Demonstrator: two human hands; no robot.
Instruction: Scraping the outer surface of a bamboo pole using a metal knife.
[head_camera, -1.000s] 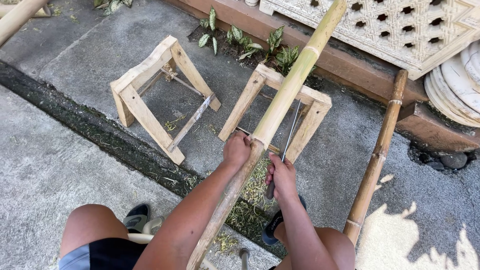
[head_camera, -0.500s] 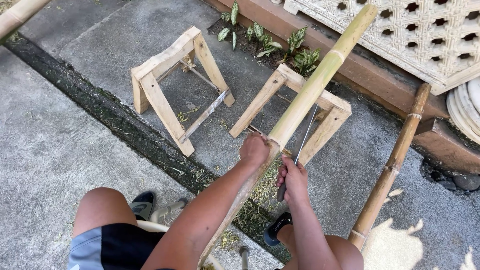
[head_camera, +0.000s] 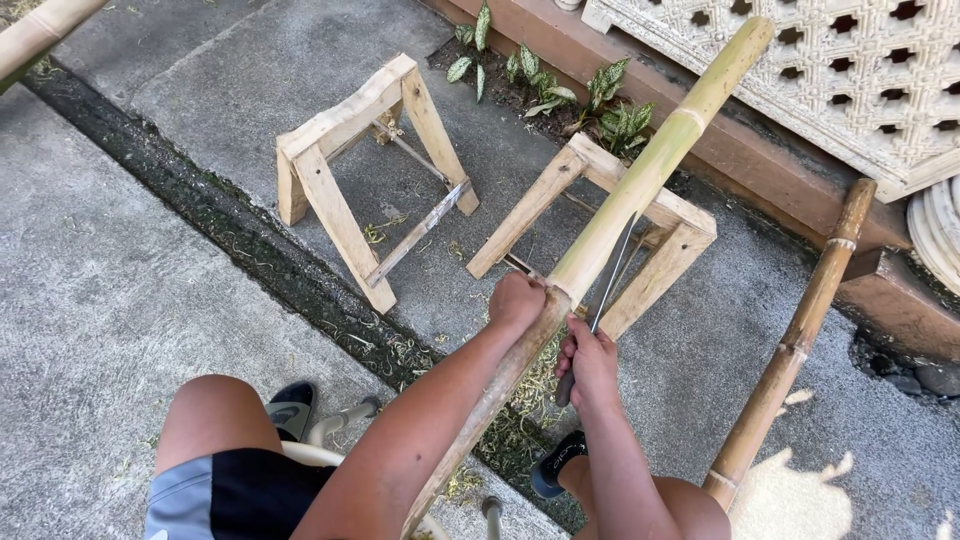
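From the head camera I look down on my two bare arms working over a long bamboo pole (head_camera: 640, 190). My left hand (head_camera: 517, 300) is wrapped shut around the pole, fingers curled over its top at a node, so the pole runs up and away beyond the fingertips and down under my forearm toward my lap. Just beyond those fingers the pole lies across the top of a wooden sawhorse (head_camera: 668, 225).

My right hand (head_camera: 590, 362) sits just beside the pole, on its right flank, closed tight around the dark handle of a knife (head_camera: 603, 295). The thin blade rises from my fingers and lies against the side of the pole, its tip reaching up under the sawhorse's top rail; I cannot tell whether the edge bites into the bamboo.

Well to the left of my left fingers stands a second sawhorse (head_camera: 345, 165). To the right of my right fingers a browner bamboo pole (head_camera: 795, 335) leans by a step. Shavings (head_camera: 520, 400) litter the concrete beneath both hands.
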